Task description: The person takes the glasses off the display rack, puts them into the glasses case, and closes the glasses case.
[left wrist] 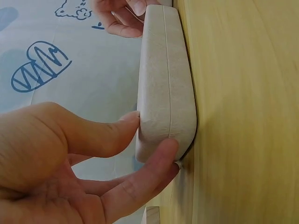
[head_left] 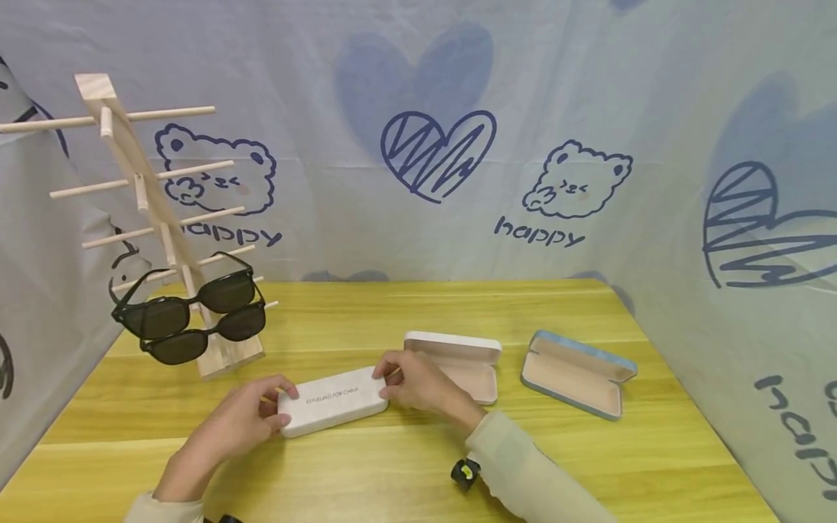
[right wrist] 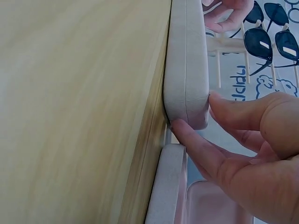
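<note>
A closed white glasses case [head_left: 333, 415] with dark lettering on its lid lies flat on the wooden table. At its left end, my left hand [head_left: 232, 421] pinches it between thumb and fingers. My right hand [head_left: 418, 381] grips the opposite end the same way. In the left wrist view, the left thumb presses the top edge while a fingertip sits on the side seam of the case [left wrist: 159, 70]. From the right wrist, the right thumb and index finger show at the corner of the case [right wrist: 187, 60].
Behind my right hand stands an open white case [head_left: 480, 381] with a pink lining. Farther right lies an open blue case [head_left: 578, 381]. On the left rises a wooden rack [head_left: 140, 171] with pegs, holding two black sunglasses [head_left: 238, 322]. Printed cloth hangs around the table.
</note>
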{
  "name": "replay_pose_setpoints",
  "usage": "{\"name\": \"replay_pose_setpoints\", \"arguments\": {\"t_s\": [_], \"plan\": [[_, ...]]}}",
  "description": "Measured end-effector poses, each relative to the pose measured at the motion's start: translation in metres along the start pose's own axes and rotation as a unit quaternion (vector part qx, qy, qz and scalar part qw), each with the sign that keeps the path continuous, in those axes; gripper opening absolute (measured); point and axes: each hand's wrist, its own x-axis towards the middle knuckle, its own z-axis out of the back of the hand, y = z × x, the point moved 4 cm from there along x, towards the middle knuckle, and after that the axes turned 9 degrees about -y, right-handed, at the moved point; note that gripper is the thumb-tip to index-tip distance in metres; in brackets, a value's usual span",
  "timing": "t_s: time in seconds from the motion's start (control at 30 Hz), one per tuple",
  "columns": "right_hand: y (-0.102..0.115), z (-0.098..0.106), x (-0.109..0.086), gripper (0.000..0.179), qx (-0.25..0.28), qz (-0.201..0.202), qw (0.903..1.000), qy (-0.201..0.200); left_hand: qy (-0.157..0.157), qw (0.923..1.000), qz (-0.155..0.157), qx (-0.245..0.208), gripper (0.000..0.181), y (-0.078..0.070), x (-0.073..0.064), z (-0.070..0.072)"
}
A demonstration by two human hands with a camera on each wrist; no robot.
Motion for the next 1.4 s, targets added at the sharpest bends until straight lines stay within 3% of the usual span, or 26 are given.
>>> {"name": "replay_pose_setpoints", "arguments": {"t_s": [0.27,0.73,1.17,1.4], "plan": [[0.0009,-0.0017,-0.0003,0.019,-0.009,0.004,1.0,0.001,-0.002,0.9999,0.012,0.004,0.028,0.0017,-0.0014,0.0015],[0.0033,-0.0011,0.0013,0.018,-0.007,0.015,0.9999,-0.002,0.001,0.9999,-0.001,0.013,0.027,-0.0009,0.0003,0.004],[0.0022,-0.0007,-0.0003,0.019,-0.004,0.016,0.9998,-0.008,-0.014,0.9997,-0.009,0.017,0.026,-0.0042,0.0044,0.0046],[0.0029,0.0004,-0.001,0.019,-0.01,0.012,0.9999,0.004,-0.018,0.9986,-0.022,0.044,0.025,-0.0051,0.0023,0.0074]]}}
